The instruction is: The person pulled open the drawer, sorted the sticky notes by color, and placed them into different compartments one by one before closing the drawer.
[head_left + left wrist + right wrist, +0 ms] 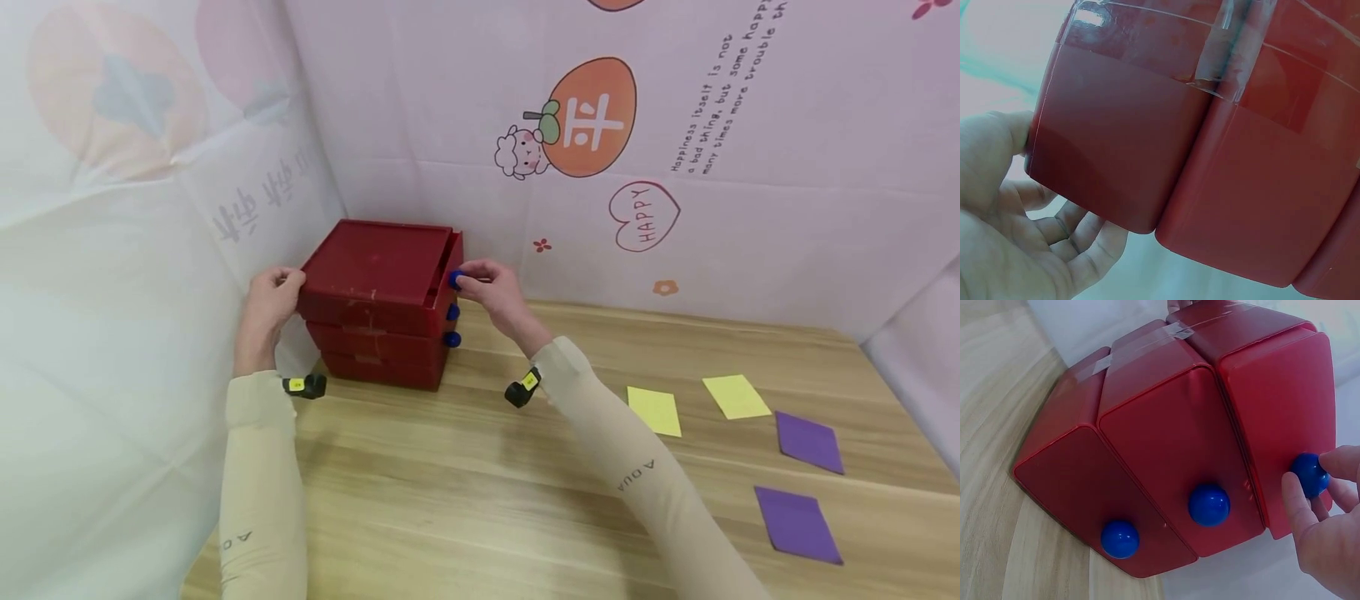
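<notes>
Wooden table (420, 483), lying beneath the three-tier red drawer unit (371, 262); top drawer (1282, 406), slightly out at the unit's front. Left hand (267, 310), gripping the unit's rear upper edge; right hand (500, 304), pinching the unit's uppermost blue knob (1310, 472).

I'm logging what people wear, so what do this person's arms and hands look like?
The left hand and right hand are ungloved. The left sleeve and right sleeve are long, cream and printed with dark letters. At each wrist sits a small black device with a yellow label.
</notes>
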Demonstrator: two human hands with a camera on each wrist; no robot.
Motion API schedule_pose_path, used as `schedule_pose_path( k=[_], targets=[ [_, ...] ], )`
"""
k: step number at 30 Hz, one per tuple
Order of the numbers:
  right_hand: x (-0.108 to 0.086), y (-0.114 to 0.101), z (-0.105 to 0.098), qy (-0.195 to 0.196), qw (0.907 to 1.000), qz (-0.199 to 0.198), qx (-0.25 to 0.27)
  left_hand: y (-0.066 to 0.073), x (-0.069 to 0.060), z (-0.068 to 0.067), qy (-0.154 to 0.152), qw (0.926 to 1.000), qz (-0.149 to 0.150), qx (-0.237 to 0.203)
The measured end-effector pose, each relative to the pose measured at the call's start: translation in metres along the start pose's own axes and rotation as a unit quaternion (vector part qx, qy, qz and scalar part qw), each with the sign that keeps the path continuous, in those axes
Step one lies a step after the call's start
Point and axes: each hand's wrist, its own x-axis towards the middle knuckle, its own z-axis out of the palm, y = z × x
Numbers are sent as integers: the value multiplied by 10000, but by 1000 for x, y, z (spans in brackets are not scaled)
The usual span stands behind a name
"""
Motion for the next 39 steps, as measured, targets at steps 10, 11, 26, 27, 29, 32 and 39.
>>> schedule_pose_path(
  k=[10,11,26,27,29,32,39],
  targets=[
    [0,-1,6,14,9999,59,-81,-2,2,1,18,10000,22,-82],
    [0,-1,7,27,9999,55,-101,-2,2,1,19,10000,20,-84],
    [5,3,15,124,9999,23,-92,-1,0,1,42,9999,65,-136],
    [4,3,14,118,9999,26,-82,-1,0,1,43,9999,68,-148],
    [5,3,14,73,10000,53,5,-1,1,0,44,9999,68,-141],
    [5,3,11,-30,9997,135,189,-1,2,1,20,9999,86,-135],
    [7,3,2,22,9993,272,257,-2,2,1,34,9999,51,-113]
  ],
)
